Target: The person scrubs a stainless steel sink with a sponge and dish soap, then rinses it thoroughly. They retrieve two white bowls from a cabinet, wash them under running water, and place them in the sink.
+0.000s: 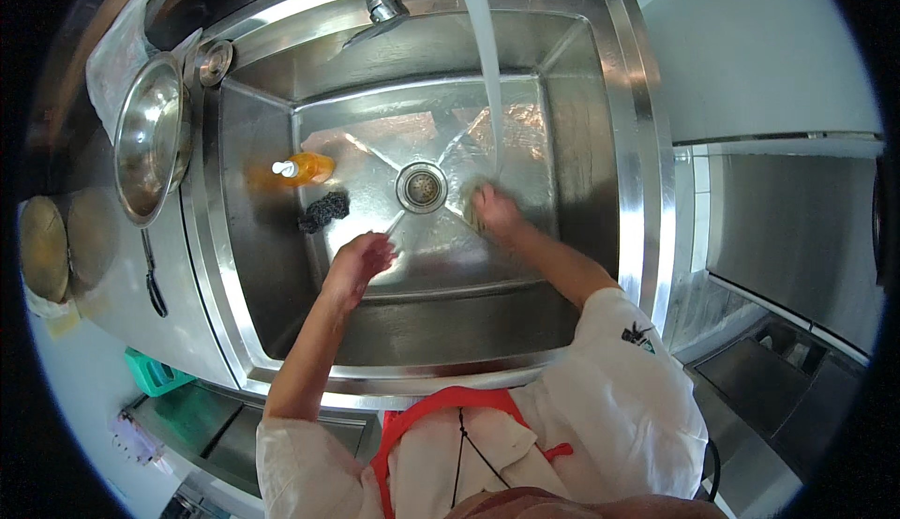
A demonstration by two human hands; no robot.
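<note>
Before me is a deep stainless-steel sink (450, 336) with a round drain strainer (422, 188) in its floor. My right hand (496, 211) is at the floor right of the drain, on a blurred yellowish-green pad (474, 208). My left hand (361, 262), fingers loosely spread, hovers near the front left of the basin and holds nothing visible. A dark scouring pad (324, 212) and an orange bottle with a white pump cap (306, 168) lie at the left of the basin. Water (486, 48) streams down from the top, landing near my right hand.
A metal faucet (382, 0) juts over the back rim. On the left counter are a tilted steel bowl (149, 139), a small metal lid (216, 63), a black-handled utensil (154, 287) and a clear plastic bag (116, 69). A green plastic basket (156, 373) is below left.
</note>
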